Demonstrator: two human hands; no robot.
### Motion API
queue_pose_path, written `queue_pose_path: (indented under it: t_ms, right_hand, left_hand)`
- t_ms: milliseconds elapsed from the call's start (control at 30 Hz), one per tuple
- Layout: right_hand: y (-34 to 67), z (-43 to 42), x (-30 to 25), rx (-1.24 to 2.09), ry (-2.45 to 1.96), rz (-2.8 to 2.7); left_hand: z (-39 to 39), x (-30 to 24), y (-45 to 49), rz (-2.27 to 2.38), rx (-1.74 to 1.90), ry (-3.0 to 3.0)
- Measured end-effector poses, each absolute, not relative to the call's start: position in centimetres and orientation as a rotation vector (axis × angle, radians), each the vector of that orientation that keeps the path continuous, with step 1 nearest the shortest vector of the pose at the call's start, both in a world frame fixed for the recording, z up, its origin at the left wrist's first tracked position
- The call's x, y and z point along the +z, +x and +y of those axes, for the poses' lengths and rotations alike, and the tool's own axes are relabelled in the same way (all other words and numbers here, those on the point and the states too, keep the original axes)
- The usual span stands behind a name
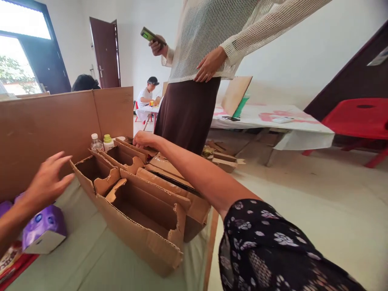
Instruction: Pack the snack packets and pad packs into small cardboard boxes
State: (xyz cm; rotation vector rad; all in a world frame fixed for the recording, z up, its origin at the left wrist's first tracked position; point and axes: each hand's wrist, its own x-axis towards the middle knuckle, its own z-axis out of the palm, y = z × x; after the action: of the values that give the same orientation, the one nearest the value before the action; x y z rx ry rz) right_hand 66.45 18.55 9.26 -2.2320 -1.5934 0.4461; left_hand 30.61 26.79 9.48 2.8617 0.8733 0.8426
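On the left, my left hand point(50, 178) hangs in the air with its fingers apart and nothing in them, beside the near cardboard box point(136, 238). That box is open-topped, divided, with roughly cut edges. My right hand point(147, 139) reaches across to the far end of the boxes. Its fingers curl downward, and whatever they hold, if anything, is hidden. Just left of it are a clear bottle point(97, 143) and a white bottle with a green cap point(108, 142). More open cardboard compartments point(121, 155) lie between the two hands.
A tall cardboard panel point(60, 125) stands behind the boxes. Purple packages point(45, 230) and a red packet point(15, 262) lie at lower left on the green cloth point(91, 258). A person holding a phone point(151, 37) stands close beyond; another person sits farther back.
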Motion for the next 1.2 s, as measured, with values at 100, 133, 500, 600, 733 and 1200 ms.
queue_pose_path:
  t_ms: [100,133,500,600,733,1200]
  right_hand:
    - [66.2,18.3,9.0,0.577,-2.265,-1.625]
    - [66.2,18.1,8.9,0.602,-2.271,-1.639]
    - [68.5,18.7,8.1,0.577,-2.542,-1.674]
    - [68.6,19.5,7.8,0.435,-2.601,-1.69]
    - [67.9,20.2,6.2,0.164,-2.625,-1.673]
    - [64.7,14.3,16.6,-0.467,-2.088,-1.286]
  left_hand:
    - [26.2,8.4,41.2,0.613,0.657,3.009]
    - [25.8,8.0,44.4,0.544,0.603,3.049]
    - [27.0,5.8,53.2,0.494,0.236,3.243]
    - [27.7,5.7,53.2,0.466,0.213,3.223]
    - [28.0,5.5,53.4,0.469,0.236,3.152]
    - [26.7,7.7,51.6,0.608,0.798,2.444]
